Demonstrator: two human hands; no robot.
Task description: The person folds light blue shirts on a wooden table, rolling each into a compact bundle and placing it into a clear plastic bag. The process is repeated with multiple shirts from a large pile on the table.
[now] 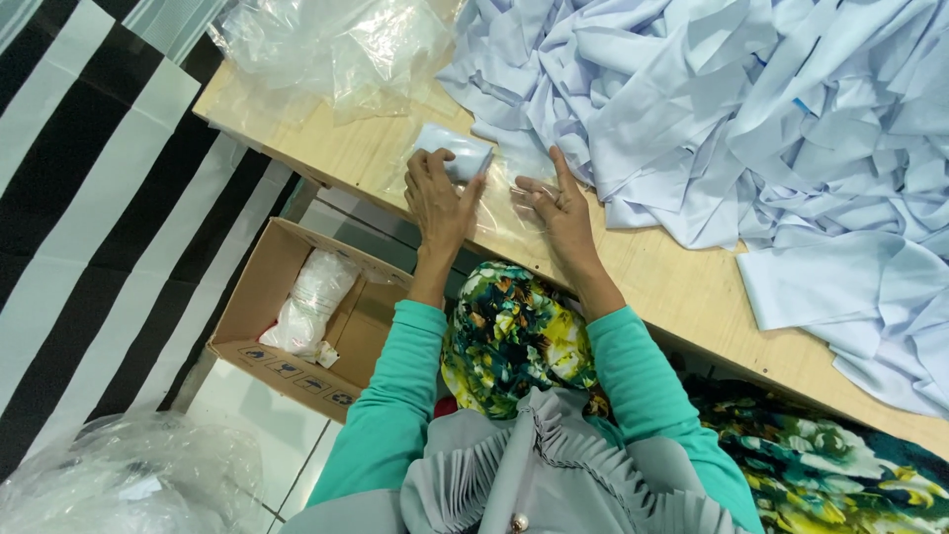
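Currently left hand (438, 198) presses flat on folded cloth (453, 158) inside bag (494, 203); right hand (560, 208) flat, open on bag. Risk: slick plastic slides off surface (672, 287), cloth unfolds.

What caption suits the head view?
Both hands, left and right, press a folded cloth in a clear bag on the table.

One cardboard box (297, 326), one wooden table (682, 287), two hands.
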